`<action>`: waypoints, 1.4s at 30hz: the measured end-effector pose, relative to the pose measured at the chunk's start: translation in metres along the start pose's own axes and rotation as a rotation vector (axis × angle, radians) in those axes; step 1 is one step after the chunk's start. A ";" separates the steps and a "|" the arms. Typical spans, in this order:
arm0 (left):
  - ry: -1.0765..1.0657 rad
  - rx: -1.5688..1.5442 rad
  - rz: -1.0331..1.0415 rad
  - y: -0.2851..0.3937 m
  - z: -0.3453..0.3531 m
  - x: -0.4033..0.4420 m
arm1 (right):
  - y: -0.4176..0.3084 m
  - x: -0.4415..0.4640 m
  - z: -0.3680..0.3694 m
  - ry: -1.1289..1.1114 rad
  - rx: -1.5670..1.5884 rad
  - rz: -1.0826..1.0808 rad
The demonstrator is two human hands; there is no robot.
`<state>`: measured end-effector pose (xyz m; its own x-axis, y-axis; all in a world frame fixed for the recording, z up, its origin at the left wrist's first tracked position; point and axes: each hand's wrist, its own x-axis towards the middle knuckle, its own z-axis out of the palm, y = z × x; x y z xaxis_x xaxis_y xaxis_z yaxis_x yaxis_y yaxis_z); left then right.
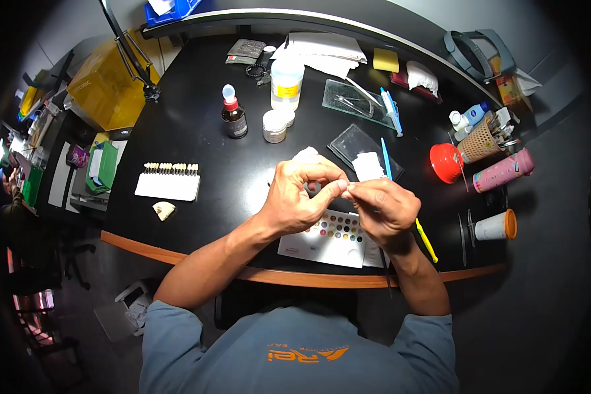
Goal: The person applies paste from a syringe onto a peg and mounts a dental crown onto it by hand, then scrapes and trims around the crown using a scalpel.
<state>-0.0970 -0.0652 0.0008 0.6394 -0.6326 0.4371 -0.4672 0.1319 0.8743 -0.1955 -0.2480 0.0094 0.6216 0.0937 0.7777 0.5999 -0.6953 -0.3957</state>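
Observation:
My left hand [292,197] and my right hand [386,205] meet above the desk, thumb and fingertips pinched together. Whatever they hold between them is too small to make out. Below them lies a white palette [322,248] with rows of small coloured wells, partly hidden by my hands. Just beyond my right hand are a crumpled white tissue [369,165] and a dark flat case [348,146]. A blue-handled tool [387,157] stretches past the tissue, and a yellow tool [426,241] lies to the right of my right wrist.
At left are a tooth shade guide [168,186] and a small cream piece [163,210]. Farther back stand a dropper bottle [234,123], a clear bottle [287,88] and a white jar [274,128]. Right holds a red bowl [445,163], pink flask [503,172] and cup [491,228].

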 end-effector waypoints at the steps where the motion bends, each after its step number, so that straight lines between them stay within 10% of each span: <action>1: -0.003 -0.031 -0.066 0.001 0.002 -0.002 | 0.001 -0.001 0.001 -0.003 -0.043 -0.043; 5: 0.040 -0.459 -0.262 0.002 0.012 -0.004 | -0.003 0.004 0.007 0.045 -0.147 -0.137; 21: 0.136 -0.526 -0.218 0.003 0.008 0.001 | 0.040 0.030 -0.019 -0.093 0.230 0.288; 27: 0.115 -0.512 -0.127 -0.007 0.004 0.000 | 0.194 0.057 -0.038 -0.082 -0.693 0.628; 30: 0.139 -0.540 -0.096 -0.012 0.001 0.001 | 0.202 0.069 -0.035 -0.309 -0.708 0.935; 42: 0.107 -0.511 -0.131 -0.009 -0.002 0.003 | 0.203 0.062 -0.022 -0.094 -0.804 0.940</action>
<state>-0.0892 -0.0673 -0.0056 0.7432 -0.5912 0.3131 -0.0395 0.4284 0.9027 -0.0465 -0.3987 -0.0117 0.6969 -0.6501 0.3030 -0.5568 -0.7566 -0.3427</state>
